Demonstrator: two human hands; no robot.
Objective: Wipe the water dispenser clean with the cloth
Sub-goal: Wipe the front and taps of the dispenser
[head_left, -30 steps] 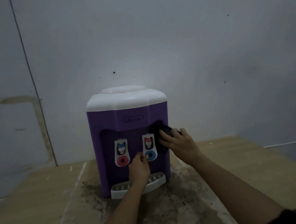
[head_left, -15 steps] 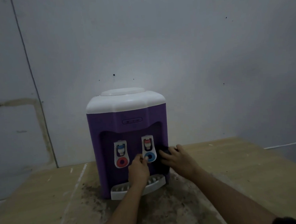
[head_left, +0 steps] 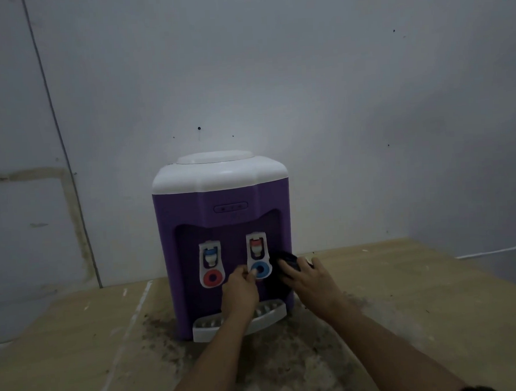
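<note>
A purple dispenser with a white top stands on a stained wooden table, close to a grey wall. Two taps sit in its recessed front: the left tap with a red ring, the right tap with a blue ring. A white drip tray juts out at the base.

The left hand reaches in over the tray with its fingers curled, thumb and fingertips pinching the lower edge of the right tap at the blue ring. The right hand presses a dark cloth against the front right corner of the dispenser, just beside the right tap; its fingers are spread and bent over the cloth, holding it to the purple wall. Most of the cloth is hidden under the hand, and only a dark bunched part shows above the fingers. Both forearms come in from the lower edge, bare to the elbow.
</note>
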